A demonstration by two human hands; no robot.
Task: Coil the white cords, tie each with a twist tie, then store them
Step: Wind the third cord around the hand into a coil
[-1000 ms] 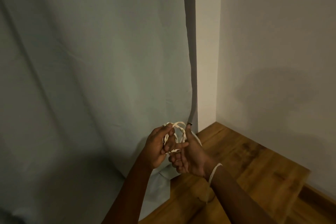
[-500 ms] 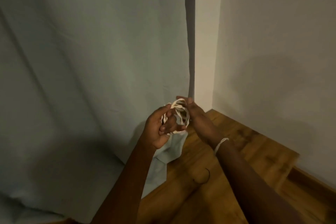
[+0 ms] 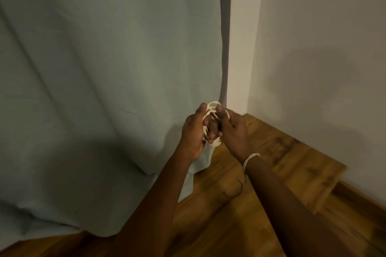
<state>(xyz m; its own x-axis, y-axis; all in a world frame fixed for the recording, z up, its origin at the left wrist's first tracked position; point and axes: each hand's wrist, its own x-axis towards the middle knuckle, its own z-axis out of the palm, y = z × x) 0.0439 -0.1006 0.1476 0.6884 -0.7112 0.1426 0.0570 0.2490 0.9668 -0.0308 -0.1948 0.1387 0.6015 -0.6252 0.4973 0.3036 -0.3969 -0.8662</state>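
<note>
We are holding the cord coiled between both hands, left hand gripping the loops, right hand pinching a strand; we are best keeping loops even and snug.

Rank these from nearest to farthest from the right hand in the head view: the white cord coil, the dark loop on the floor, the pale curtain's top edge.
1. White cord coil, held in the right hand.
2. Dark loop, on the wooden floor below the wrist.
3. Curtain's top edge, far above.
</note>
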